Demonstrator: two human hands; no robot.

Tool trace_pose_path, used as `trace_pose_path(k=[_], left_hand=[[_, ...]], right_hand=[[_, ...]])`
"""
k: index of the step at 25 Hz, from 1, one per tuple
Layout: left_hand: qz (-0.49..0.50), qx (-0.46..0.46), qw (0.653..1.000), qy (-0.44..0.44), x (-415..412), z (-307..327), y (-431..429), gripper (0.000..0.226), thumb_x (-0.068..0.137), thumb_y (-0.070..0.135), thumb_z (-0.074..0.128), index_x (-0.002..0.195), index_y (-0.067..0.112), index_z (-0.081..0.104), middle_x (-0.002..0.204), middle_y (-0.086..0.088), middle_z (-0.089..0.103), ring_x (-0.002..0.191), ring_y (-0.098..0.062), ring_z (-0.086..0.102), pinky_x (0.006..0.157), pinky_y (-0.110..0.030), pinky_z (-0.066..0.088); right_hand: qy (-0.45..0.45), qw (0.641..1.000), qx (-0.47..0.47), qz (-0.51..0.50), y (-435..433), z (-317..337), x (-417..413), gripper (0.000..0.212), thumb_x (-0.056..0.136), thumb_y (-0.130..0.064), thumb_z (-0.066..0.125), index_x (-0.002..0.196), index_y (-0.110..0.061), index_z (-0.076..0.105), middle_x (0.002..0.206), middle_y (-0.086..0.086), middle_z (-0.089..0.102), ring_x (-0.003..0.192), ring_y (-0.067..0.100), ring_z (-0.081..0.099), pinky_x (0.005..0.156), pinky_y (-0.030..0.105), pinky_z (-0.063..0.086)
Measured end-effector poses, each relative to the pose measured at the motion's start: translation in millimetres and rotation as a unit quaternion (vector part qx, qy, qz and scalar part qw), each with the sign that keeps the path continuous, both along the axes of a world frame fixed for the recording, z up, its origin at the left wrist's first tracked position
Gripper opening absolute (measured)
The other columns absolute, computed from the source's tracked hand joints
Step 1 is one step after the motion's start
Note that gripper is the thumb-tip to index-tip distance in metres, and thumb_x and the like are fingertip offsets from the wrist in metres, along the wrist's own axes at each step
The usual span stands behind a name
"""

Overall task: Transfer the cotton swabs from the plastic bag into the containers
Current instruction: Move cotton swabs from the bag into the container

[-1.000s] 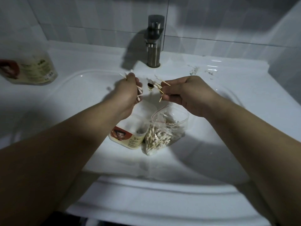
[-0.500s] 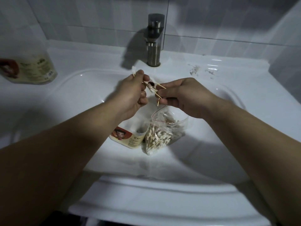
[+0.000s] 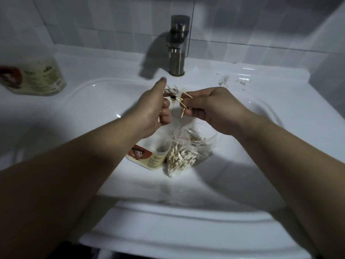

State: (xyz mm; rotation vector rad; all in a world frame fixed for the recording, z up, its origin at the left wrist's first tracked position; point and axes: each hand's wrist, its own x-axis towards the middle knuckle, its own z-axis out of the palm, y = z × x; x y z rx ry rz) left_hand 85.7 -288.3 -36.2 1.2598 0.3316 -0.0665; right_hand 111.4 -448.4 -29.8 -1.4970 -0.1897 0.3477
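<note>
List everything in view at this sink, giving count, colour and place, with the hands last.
sink: one, white, fills most of the view
faucet: one, grey metal, back centre of the ledge
plastic bag: one, clear with a red seal line, in the basin, holding many white-tipped swabs
near container: one, cream with a red label, in the basin left of the bag
far container: one, cream with a red label, on the left ledge
loose swabs: a few, tan sticks with white tips, between the hands
specks: several, grey, on the ledge right of the faucet
left hand: pinches loose swabs, forefinger straight
right hand: pinches loose swabs
</note>
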Motion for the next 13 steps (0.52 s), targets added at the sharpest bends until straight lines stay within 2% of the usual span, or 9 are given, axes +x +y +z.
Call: trace_pose_path(k=[2, 5, 8, 10, 13], left_hand=[[-0.031, 0.019, 0.999, -0.013, -3, 1, -1, 0.039, 0.103, 0.048, 0.051, 0.077, 0.02, 0.046, 0.057, 0.006, 0.028, 0.045, -0.008, 0.022, 0.048, -0.024, 0.02], [-0.025, 0.048, 0.998, -0.036, -3, -1, -4, 0.028, 0.108, 0.033, 0.047, 0.083, 0.021, 0.05, 0.059, 0.007, 0.035, 0.044, -0.005, 0.026, 0.045, -0.022, 0.024], [0.019, 0.027, 0.999, -0.033, 0, -1, -4, 0.027, 0.109, 0.033, 0.043, 0.087, 0.019, 0.053, 0.061, 0.005, 0.044, 0.042, -0.005, 0.036, 0.044, -0.021, 0.029], [0.055, 0.005, 0.998, -0.031, 2, 1, 1, 0.032, 0.11, 0.034, 0.04, 0.086, 0.017, 0.052, 0.066, 0.003, 0.05, 0.047, -0.007, 0.042, 0.046, -0.021, 0.032], [0.099, -0.043, 0.994, -0.014, 5, 4, 8, 0.034, 0.11, 0.035, 0.038, 0.084, 0.017, 0.051, 0.073, 0.001, 0.053, 0.055, -0.01, 0.041, 0.049, -0.021, 0.035]], right_hand=[[-0.002, 1.0, 0.006, 0.008, -1, 0, 0, 0.015, 0.088, 0.011, 0.067, 0.096, 0.002, 0.077, 0.096, 0.017, 0.077, 0.081, 0.021, 0.072, 0.077, 0.024, 0.06], [-0.003, 1.0, 0.008, 0.023, 0, 0, -1, 0.017, 0.089, 0.011, 0.066, 0.098, 0.001, 0.077, 0.092, 0.012, 0.077, 0.079, 0.019, 0.071, 0.074, 0.022, 0.059], [0.011, 0.999, 0.005, 0.029, 0, 0, -1, 0.017, 0.088, 0.012, 0.066, 0.098, 0.003, 0.076, 0.093, 0.014, 0.078, 0.078, 0.02, 0.073, 0.073, 0.022, 0.059], [0.025, 1.0, -0.005, 0.019, 0, 0, -1, 0.015, 0.087, 0.013, 0.068, 0.094, 0.003, 0.077, 0.091, 0.016, 0.077, 0.078, 0.023, 0.073, 0.074, 0.023, 0.06], [0.021, 1.0, -0.011, 0.008, 0, 0, -1, 0.013, 0.087, 0.012, 0.069, 0.092, 0.003, 0.077, 0.087, 0.014, 0.077, 0.077, 0.023, 0.072, 0.075, 0.024, 0.06]])
